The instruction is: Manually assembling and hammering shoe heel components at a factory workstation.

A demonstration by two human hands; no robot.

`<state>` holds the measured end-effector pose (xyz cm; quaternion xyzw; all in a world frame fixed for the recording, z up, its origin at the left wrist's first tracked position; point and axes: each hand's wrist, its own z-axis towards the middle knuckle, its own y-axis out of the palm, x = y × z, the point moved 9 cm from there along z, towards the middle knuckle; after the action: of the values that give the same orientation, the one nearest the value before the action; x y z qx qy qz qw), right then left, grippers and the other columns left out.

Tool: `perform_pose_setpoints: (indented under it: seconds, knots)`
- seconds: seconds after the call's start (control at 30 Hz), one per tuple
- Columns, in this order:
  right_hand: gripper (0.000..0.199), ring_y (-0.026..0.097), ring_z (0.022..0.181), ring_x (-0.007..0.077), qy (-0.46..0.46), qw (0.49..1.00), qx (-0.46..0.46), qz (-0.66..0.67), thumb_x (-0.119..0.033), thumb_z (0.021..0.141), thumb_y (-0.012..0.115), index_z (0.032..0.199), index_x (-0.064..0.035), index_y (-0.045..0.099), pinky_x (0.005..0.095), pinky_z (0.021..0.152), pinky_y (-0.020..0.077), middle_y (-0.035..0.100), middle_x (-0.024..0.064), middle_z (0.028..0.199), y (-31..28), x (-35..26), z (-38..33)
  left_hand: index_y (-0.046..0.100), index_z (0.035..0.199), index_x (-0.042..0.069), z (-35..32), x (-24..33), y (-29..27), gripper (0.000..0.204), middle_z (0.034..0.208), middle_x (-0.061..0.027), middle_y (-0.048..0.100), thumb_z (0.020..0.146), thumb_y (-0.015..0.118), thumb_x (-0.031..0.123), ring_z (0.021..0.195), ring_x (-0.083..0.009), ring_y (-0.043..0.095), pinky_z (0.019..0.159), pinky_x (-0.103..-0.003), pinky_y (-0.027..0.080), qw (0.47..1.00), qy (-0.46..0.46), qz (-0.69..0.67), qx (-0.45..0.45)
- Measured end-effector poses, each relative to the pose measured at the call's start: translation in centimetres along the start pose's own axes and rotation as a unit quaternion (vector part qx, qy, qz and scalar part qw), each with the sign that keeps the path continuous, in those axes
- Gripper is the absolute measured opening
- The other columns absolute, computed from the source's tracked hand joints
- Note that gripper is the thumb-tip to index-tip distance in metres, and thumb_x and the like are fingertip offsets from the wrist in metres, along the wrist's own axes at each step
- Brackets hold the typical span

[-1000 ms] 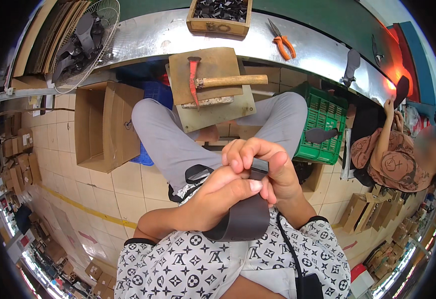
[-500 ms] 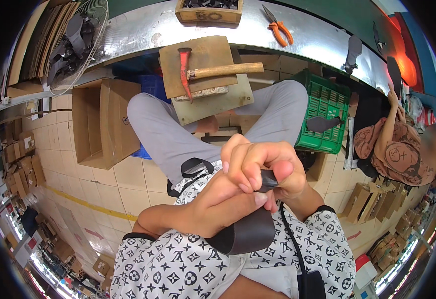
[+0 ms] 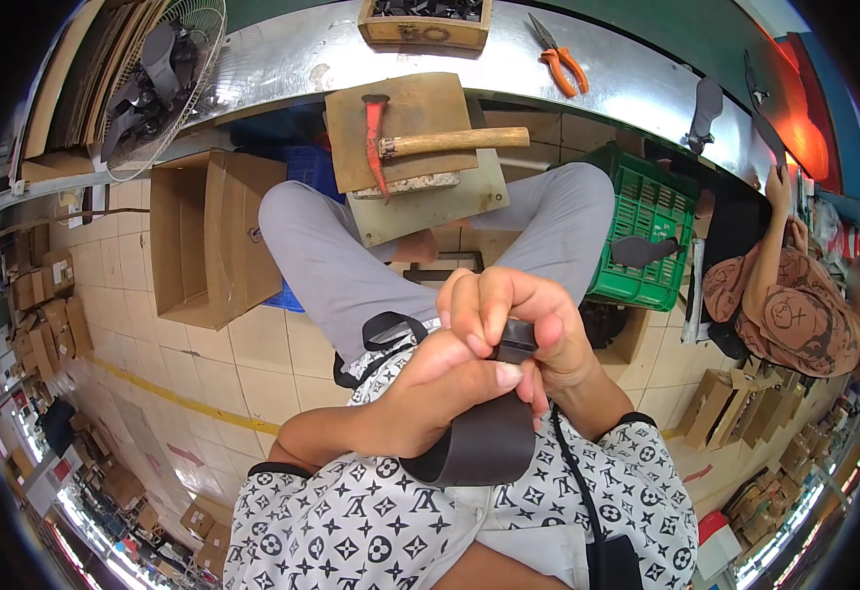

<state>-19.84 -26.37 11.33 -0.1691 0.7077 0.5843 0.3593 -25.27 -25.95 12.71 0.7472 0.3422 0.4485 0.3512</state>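
My left hand is closed round a dark brown shoe sole, its flexible part bent in a curl below the fingers. A small black heel block sits at the upper end of the sole. My right hand grips this block between thumb and bent fingers, and my left thumb presses just below it. Both hands meet in front of my chest. The fingers hide the joint between block and sole.
Ahead, a red-headed hammer lies on a brown board. Orange-handled pliers and a wooden box of black pieces rest on the metal bench. A green crate, a cardboard box and a co-worker flank me.
My right fingers have shifted on the heel block, so more of its top shows. The sole has risen slightly. Beside me, the co-worker's arm has moved slightly.
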Motion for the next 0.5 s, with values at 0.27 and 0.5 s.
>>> perform_pose_setpoints:
  seconds: [0.27, 0.5]
  knots:
    - [0.057, 0.044, 0.088, 0.017, 0.006, 1.0, 0.019, -0.011, -0.07, 0.086, 0.056, 0.087, -0.0133, 0.054, 0.0324, 0.09, 0.0356, 0.053, -0.0004, 0.082, 0.4, 0.1, -1.0, 0.059, 0.095, -0.004, -0.7, -0.2, 0.4, 0.024, 0.094, -0.0121, 0.064, 0.097, 0.048, 0.017, 0.092, -0.0191, 0.062, 0.084, -0.03, 0.048, 1.0, -0.002, -0.005, -0.002]
    - [0.057, 0.051, 0.095, 0.0222, -0.097, 0.987, -0.042, -0.119, -0.063, 0.091, 0.055, 0.094, -0.0057, 0.06, 0.0374, 0.089, 0.0409, 0.059, 0.0048, 0.09, -0.2, -2.0, 0.4, 0.06, 0.093, -0.004, -0.7, -0.5, -0.5, 0.026, 0.091, -0.0127, 0.066, 0.096, 0.05, 0.021, 0.085, -0.0199, 0.064, 0.082, -0.031, 0.049, 0.999, -0.042, -0.012, -0.002]
